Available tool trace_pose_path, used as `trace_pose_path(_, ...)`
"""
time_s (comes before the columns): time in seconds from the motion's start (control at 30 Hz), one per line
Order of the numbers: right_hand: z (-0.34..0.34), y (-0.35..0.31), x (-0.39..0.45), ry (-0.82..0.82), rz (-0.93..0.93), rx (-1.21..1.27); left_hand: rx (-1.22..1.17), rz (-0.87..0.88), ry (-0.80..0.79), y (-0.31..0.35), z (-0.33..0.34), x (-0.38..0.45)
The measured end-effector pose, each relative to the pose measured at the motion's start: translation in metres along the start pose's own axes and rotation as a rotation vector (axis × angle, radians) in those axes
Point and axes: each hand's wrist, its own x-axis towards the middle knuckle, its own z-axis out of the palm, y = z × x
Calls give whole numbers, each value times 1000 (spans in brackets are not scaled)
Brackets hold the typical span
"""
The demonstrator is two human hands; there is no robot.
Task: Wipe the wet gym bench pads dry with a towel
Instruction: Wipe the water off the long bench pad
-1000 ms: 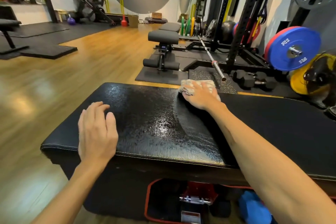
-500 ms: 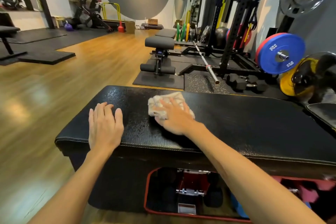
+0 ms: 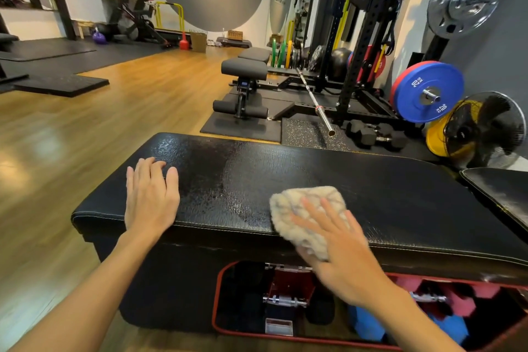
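Note:
A long black bench pad [image 3: 371,180] runs across the view, its left part still glistening with wet streaks. My right hand [image 3: 340,251] presses a crumpled beige towel [image 3: 303,203] flat onto the pad's near edge, fingers spread and straight on top of it. My left hand [image 3: 150,197] rests flat on the left end of the pad, fingers straight, holding nothing. A second black pad [image 3: 500,191] starts at the far right.
Under the bench a red-rimmed opening [image 3: 285,337] shows stored gear and blue and red blocks. Beyond the pad lie a barbell [image 3: 314,100], dumbbells [image 3: 371,134], a blue plate [image 3: 428,91], a fan [image 3: 485,126] and another bench [image 3: 243,71]. Wooden floor [image 3: 71,137] spreads to the left.
My right hand has dragged the towel from the pad's far edge back toward me and to the right, down to the near edge. My left hand has stayed planted on the left end.

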Motion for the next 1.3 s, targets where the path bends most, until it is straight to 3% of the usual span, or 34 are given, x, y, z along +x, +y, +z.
trace_pose_path(0.27, -10, 98, 64, 91, 459, -117, 9, 13, 25, -1, 3, -1)
trace_pose_path(0.33, -9, 99, 88, 33, 512, -99, -11, 20, 38, 0, 4, 0)
trace_pose_path(0.5, 0, 32, 126, -65, 368, -124, 3, 27, 35, 0, 5, 0)
trace_pose_path(0.67, 25, -67, 113, -74, 33, -97, 22, 19, 14, 2, 2, -1)
trace_pose_path(0.83, 20, -63, 66, -45, -102, -24, 55, 46, 5, 0, 0, 1)
trace_pose_path(0.97, 3, 1, 37, -27, 68, -91, 79, 33, -17, 0, 1, 2)
trace_pose_path(1.1, -19, 66, 21, 123, 410, -109, 77, 26, -7, 2, 3, 1)
trace_pose_path(1.2, -17, 58, 31, 94, 620, -157, 90, 25, 10, 2, 6, 2)
trace_pose_path(1.3, -4, 9, 58, 42, 686, -204, 96, 22, 5, 0, 7, 1)
